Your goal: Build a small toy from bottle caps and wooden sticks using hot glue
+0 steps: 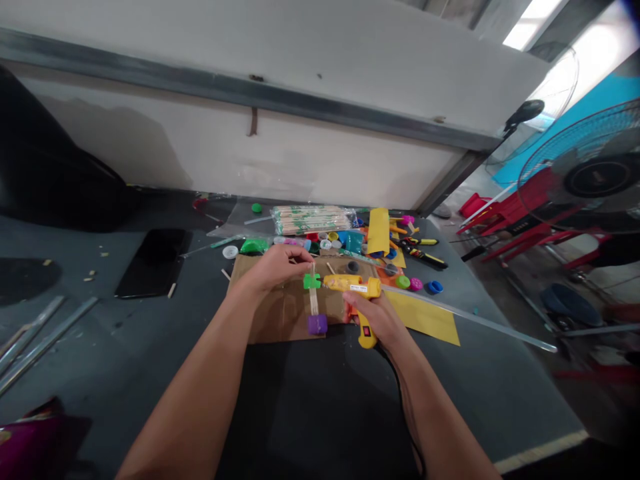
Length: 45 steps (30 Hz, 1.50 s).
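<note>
My right hand (381, 319) grips a yellow glue gun (356, 291) by its handle, its nozzle pointing left at a green bottle cap (311, 281). The green cap sits on a thin wooden stick (313, 303) that has a purple cap (317, 325) at its near end. My left hand (278, 265) is closed with its fingertips pinching the far end of the stick by the green cap. All this hovers over a brown cardboard sheet (280, 313) on the dark table (150, 347).
Behind the cardboard lie a bag of wooden skewers (311, 219), several coloured bottle caps (417, 284), a yellow paper sheet (425, 319), cutters (423, 255) and a long clear rod (475, 320). A black phone (154, 261) lies left. Fans and red chairs stand right.
</note>
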Motion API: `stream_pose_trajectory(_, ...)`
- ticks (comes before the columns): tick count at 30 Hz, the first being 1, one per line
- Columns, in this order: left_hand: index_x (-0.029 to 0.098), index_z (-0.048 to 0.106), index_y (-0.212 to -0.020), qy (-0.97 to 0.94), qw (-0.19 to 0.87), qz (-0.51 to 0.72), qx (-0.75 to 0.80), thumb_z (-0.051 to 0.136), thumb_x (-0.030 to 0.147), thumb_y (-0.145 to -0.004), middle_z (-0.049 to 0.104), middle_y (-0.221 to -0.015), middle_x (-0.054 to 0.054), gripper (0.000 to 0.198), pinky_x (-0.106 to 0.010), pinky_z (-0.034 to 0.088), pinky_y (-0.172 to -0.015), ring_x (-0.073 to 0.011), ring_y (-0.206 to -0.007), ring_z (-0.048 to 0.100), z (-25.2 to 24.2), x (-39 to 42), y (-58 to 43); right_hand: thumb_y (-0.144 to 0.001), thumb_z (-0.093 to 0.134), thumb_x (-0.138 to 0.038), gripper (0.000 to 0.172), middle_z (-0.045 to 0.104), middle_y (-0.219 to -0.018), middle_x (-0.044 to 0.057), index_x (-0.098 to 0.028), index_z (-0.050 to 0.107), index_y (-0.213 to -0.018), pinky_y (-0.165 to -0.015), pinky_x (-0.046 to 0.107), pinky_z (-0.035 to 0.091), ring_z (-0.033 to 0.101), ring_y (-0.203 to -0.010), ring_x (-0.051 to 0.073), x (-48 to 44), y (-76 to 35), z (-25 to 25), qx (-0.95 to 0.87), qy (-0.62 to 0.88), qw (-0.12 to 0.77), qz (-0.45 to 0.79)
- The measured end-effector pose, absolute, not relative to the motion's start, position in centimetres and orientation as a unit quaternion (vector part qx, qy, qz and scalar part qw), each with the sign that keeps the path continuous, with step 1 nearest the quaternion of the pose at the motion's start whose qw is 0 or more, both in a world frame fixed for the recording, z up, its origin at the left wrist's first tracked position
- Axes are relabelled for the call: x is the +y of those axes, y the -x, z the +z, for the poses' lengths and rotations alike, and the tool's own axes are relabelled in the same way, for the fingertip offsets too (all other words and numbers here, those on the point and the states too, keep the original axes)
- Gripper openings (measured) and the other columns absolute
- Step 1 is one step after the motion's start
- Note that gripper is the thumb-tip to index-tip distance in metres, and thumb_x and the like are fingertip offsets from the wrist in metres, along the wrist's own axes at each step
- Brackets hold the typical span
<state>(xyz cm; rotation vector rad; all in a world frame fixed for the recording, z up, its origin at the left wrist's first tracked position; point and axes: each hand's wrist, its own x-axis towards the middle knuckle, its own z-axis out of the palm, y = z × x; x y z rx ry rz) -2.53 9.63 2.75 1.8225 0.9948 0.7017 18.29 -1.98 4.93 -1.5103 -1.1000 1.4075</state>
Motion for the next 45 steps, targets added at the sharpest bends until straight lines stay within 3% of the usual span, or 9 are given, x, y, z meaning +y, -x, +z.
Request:
stream_pose_trajectory(28, 0.020, 0.067, -0.075, -0.740, 0.465, 0.276, 0.400, 0.065, 0.029, -0.073, 0.068, -0.073, -0.002, 0.009, -0.026, 0.045, -0.059, -0.0135, -0.065, 0.059, 3.2, 9.4, 2.7, -0.069, 0.068, -0.046, 0.032, 0.062, -0.058, 0.003, -0.016, 0.061, -0.061, -0.053, 0.027, 0.043, 0.057, -0.054, 0.015, -1.9, -18.6, 4.6, -0.446, 0.575, 0.399, 0.558)
stream_pose_trajectory(34, 0.020, 0.067, -0.074, -0.733, 0.464, 0.279, 0.412, 0.064, 0.029, -0.073, 0.067, -0.071, -0.002, 0.010, -0.027, 0.045, -0.059, -0.0138, -0.064, 0.058, 3.3, 9.2, 2.6, -0.070, 0.070, -0.047, 0.035, 0.068, -0.064, 0.007, -0.013, 0.067, -0.071, -0.046, 0.022, 0.037, 0.050, -0.048, 0.009, -1.8, -19.1, 4.4, -0.381, 0.549, 0.409, 0.622)
stream_pose_trajectory(45, 0.020, 0.069, -0.075, -0.747, 0.446, 0.266, 0.415, 0.064, 0.033, -0.074, 0.068, -0.074, -0.003, 0.013, -0.026, 0.044, -0.059, -0.0144, -0.066, 0.058, 3.4, 9.6, 2.7, -0.070, 0.068, -0.037, 0.032, 0.073, -0.091, 0.012, -0.015, 0.070, -0.092, -0.054, 0.024, 0.047, 0.063, -0.070, 0.016, -6.5, -24.9, 3.7, -0.233, 0.490, 0.462, 0.702)
